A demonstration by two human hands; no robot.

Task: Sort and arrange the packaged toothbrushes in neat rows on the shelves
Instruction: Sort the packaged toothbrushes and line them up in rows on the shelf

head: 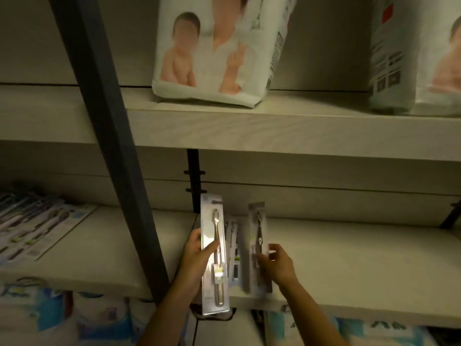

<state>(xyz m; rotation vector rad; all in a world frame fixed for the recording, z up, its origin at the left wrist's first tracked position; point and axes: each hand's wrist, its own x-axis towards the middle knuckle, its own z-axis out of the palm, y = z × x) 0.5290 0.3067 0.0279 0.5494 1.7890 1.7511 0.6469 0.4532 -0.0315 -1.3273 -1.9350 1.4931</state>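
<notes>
Head view of the shelving. Your left hand (197, 250) gripped the white toothbrush pack (215, 245) at mid-length, fingers curled behind its left edge and thumb laid across the front. The pack stood nearly upright, and its lower end hung past the front edge of the middle shelf (349, 258). Your right hand (278, 264) pinched the grey toothbrush pack (258, 236) by its right edge, with thumb and fingertips closed on it; this pack stood tilted over the shelf (whether its foot touched the board could not be told). Between the two, several more loose packs (233, 245) lay on the shelf, blurred. In the bay left of the dark upright post (109, 146), a fanned row of toothbrush packs (37, 221) lay flat. On the upper shelf (274, 131) stood a nappy bag (219, 51) and, well to its right, a second bag (419, 53). Blue-printed bags (37, 315) filled the level below.
</notes>
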